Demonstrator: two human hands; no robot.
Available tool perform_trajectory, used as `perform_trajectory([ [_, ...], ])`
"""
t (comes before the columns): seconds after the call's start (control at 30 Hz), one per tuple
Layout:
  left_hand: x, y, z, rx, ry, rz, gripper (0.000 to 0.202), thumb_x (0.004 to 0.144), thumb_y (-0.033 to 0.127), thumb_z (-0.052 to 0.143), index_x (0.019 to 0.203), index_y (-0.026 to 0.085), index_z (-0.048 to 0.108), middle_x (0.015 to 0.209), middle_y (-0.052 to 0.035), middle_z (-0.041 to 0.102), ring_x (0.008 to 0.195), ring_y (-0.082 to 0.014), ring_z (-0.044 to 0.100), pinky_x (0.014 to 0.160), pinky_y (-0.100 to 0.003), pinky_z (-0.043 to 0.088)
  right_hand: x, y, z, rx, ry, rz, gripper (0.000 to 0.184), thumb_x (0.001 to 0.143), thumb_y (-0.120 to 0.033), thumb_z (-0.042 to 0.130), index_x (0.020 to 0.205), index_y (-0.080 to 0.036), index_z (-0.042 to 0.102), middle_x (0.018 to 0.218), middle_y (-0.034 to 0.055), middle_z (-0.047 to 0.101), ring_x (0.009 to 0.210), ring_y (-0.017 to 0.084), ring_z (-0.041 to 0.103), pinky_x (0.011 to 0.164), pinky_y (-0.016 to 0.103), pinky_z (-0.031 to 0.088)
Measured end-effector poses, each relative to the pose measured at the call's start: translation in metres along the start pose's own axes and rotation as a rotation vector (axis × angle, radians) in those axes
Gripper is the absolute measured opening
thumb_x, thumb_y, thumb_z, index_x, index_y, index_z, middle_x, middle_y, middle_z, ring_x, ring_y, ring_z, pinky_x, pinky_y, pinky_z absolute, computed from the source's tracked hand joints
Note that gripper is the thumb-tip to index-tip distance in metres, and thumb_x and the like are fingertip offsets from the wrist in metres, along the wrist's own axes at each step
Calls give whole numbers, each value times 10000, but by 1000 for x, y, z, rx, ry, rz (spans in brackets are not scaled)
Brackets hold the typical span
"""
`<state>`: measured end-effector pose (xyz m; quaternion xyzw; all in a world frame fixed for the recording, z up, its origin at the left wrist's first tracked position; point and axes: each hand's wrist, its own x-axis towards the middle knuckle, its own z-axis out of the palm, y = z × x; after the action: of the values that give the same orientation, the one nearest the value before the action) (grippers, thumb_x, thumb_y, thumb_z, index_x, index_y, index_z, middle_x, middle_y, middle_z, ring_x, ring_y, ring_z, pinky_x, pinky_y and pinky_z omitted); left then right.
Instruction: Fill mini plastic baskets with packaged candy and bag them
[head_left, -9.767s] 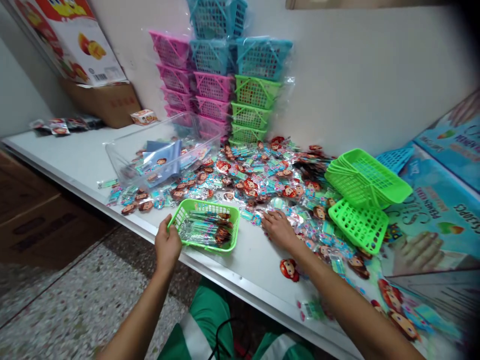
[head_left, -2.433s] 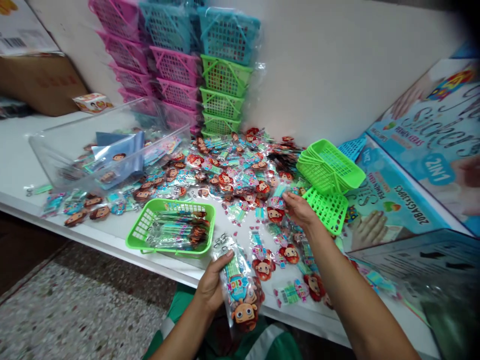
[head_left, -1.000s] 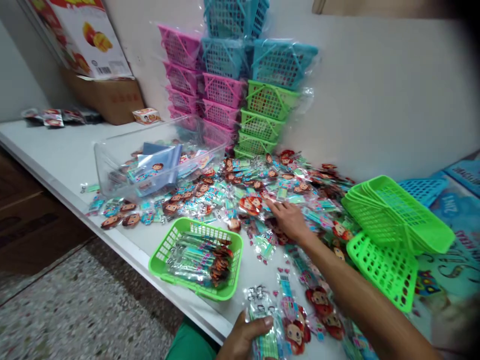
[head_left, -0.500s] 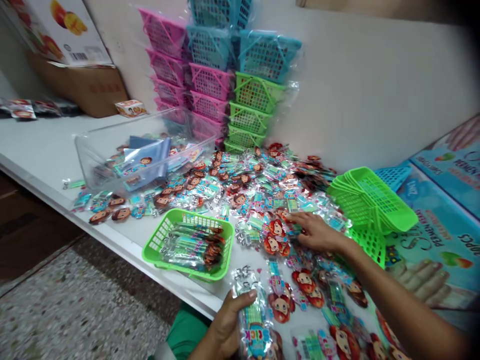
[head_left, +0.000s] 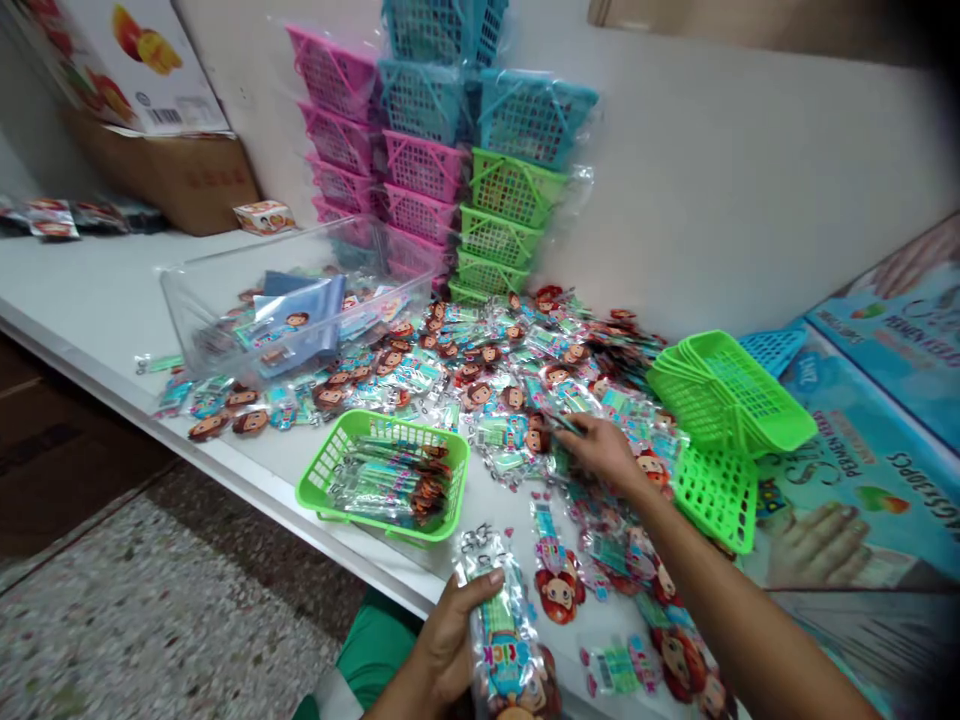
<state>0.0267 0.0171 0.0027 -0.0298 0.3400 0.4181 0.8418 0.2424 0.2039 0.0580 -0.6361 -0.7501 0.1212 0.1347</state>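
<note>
Near the table's front edge my left hand (head_left: 450,635) is closed around a stack of candy stick packets (head_left: 506,640), thumb on top. These are clear sachets with green sticks and a cartoon head printed at one end. Over the spread-out pile of loose packets (head_left: 517,350), my right hand (head_left: 604,450) pinches a candy stick packet (head_left: 559,424), seen nearly edge-on and a little blurred. Between the pile and the table edge stands a green basket (head_left: 309,488) with packets lined up inside it.
Wrapped pink baskets (head_left: 337,80), blue baskets (head_left: 536,115) and green baskets (head_left: 510,185) are stacked against the wall. A clear plastic bin (head_left: 187,310) holds more packets at left. Nested green baskets (head_left: 780,410) lean beside printed blue cartons (head_left: 885,440) at right.
My right hand has moved left and slightly up across the pile, now with a packet in its fingers. Red-haired packets near it have shifted. My left hand keeps its stack.
</note>
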Motion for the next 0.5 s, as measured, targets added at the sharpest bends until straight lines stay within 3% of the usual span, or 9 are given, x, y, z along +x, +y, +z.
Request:
perform_trajectory([
  [0.1, 1, 0, 5, 23, -12, 3, 206, 689, 222, 730, 850, 136, 633, 700, -70, 690, 600, -213, 655, 668, -349, 490, 8, 9, -24, 465, 65, 159, 346, 680, -510, 660, 758, -176, 619, 637, -12, 589, 613, 155, 510, 570, 253, 354],
  [0.27, 1, -1, 10, 35, -48, 26, 231, 713, 213, 705, 917, 130, 636, 733, -81, 702, 641, -231, 669, 728, -383, 494, 21, 4, -45, 609, 58, 126, 438, 636, -590, 656, 539, -176, 550, 483, -46, 438, 533, 112, 406, 528, 244, 293],
  [0.5, -7, 2, 13, 32, -8, 24, 158, 723, 205, 694, 840, 116, 635, 680, -75, 694, 587, -204, 657, 737, -379, 505, 22, 10, -47, 811, 93, 92, 484, 632, -661, 617, 704, -183, 629, 713, 1, 626, 674, 143, 539, 670, 274, 431],
])
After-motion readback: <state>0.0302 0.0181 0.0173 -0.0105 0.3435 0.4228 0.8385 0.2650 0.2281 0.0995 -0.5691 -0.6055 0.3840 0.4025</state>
